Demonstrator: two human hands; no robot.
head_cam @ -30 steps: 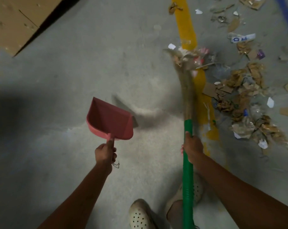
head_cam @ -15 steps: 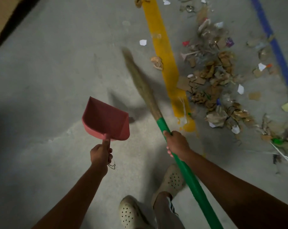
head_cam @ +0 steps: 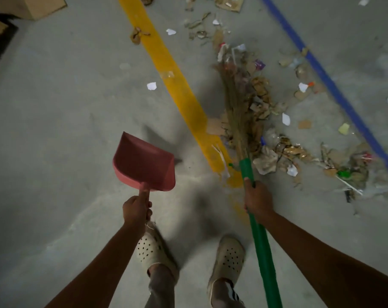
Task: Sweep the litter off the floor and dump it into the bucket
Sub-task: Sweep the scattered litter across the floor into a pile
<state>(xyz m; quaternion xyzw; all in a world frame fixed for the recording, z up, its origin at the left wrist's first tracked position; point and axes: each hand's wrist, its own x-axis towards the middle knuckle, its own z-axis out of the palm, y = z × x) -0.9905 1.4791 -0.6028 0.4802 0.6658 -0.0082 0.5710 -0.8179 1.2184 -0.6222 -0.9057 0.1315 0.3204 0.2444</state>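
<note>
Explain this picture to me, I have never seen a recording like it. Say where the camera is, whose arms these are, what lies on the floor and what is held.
There is no machine here. The two grips are a person's bare hands. The single camera sits on that person's head and looks forward and down, so you see their own arms and shoes. The left grip holds a red dustpan by its handle, out in front. The right grip is wrapped round the green handle of a broom, whose straw bristles lie in the litter. The litter is cardboard scraps, paper bits and wrappers. It is spread over the concrete floor, mostly between a yellow line and a blue line. No bucket is in view.
</note>
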